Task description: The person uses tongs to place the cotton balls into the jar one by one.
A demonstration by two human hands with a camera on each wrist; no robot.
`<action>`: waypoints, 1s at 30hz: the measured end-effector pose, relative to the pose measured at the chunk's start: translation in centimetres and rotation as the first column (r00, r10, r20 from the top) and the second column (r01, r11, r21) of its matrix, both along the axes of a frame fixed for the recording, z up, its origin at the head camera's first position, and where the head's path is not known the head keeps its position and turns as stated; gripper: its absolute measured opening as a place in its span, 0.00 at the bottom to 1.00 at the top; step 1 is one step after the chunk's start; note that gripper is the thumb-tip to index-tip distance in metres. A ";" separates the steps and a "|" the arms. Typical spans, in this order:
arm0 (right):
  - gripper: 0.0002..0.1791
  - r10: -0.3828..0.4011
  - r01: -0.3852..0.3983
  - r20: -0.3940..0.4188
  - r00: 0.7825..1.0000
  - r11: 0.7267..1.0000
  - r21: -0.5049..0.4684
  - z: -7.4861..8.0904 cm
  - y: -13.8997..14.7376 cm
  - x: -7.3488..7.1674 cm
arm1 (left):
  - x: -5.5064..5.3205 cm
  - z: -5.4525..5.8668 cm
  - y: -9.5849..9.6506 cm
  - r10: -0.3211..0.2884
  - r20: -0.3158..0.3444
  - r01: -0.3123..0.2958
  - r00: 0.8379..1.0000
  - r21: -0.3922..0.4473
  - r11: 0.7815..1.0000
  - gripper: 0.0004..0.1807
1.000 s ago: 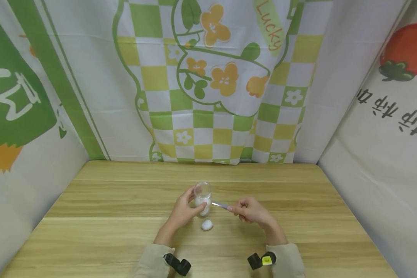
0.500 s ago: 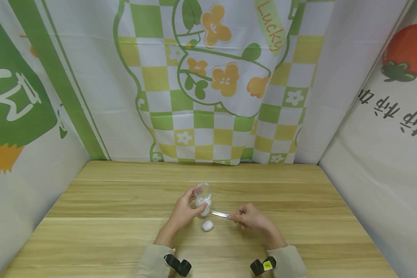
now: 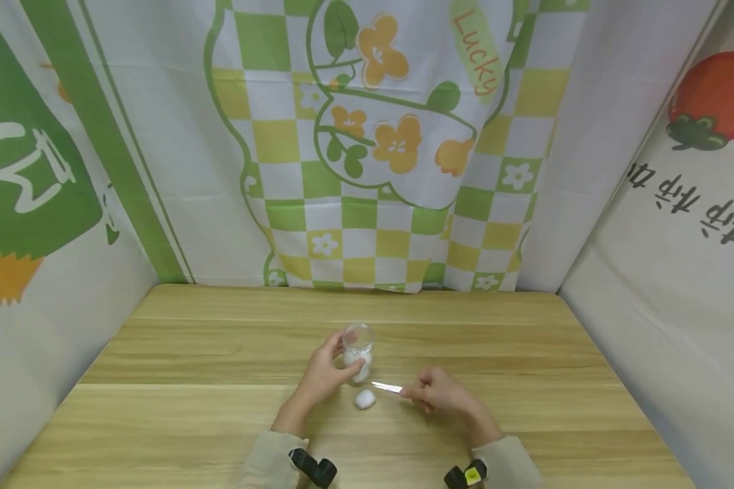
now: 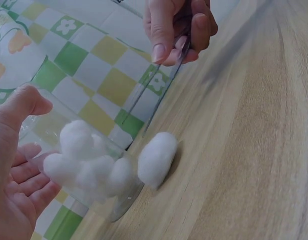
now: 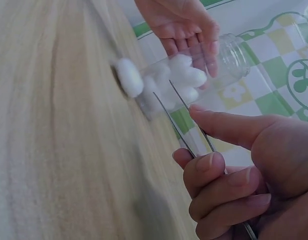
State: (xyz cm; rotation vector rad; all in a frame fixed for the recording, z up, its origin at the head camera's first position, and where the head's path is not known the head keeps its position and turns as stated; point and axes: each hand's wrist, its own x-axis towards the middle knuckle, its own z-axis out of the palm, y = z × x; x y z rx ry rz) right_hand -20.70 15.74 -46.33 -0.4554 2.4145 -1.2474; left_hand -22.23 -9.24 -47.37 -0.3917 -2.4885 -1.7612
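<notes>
My left hand (image 3: 325,372) grips a clear open jar (image 3: 359,338) from its left side, thumb across the front. Several white cotton balls (image 4: 88,160) lie inside the jar, which stands upright on the table. One loose cotton ball (image 3: 364,399) sits on the wood just in front of it. With my right hand (image 3: 440,392) I pinch metal tweezers (image 3: 387,387) between thumb and fingers. In the right wrist view the tweezers' (image 5: 176,112) two tips are spread apart with nothing between them. They point left, a short way from the loose cotton ball.
The wooden table (image 3: 220,346) spreads around both hands. A checked green and yellow curtain (image 3: 355,231) hangs along its back edge, with printed cloth walls at left and right. Black wrist cameras (image 3: 313,468) sit on both sleeves.
My right hand has come nearer to me with the tweezers, whose tips went from beside the jar to near the loose cotton ball. My left hand and the jar stay in place.
</notes>
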 end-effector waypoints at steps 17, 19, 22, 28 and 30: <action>0.20 -0.051 0.049 0.040 0.998 0.998 0.036 -0.5 0.1 0.2 | 0.1 0.2 0.1 0.005 0.003 -0.005 1.000 0.005 1.000 0.32; 0.20 -0.048 0.046 0.047 0.998 0.998 0.033 -0.5 0.0 0.2 | 0.1 0.2 0.1 0.004 0.002 -0.004 1.000 0.004 1.000 0.32; 0.20 -0.039 0.038 0.050 0.998 0.999 0.029 -0.5 -0.1 0.3 | 0.0 0.2 0.1 0.004 0.008 -0.004 1.000 0.006 1.000 0.32; 0.20 -0.036 0.034 0.040 0.999 0.998 0.046 -0.5 -0.3 0.4 | 0.1 0.2 0.1 0.002 0.011 -0.002 1.000 0.010 1.000 0.32; 0.20 -0.035 0.033 0.045 0.998 0.998 0.045 -0.6 -0.3 0.4 | 0.1 0.2 0.1 0.000 0.015 -0.001 1.000 0.012 1.000 0.32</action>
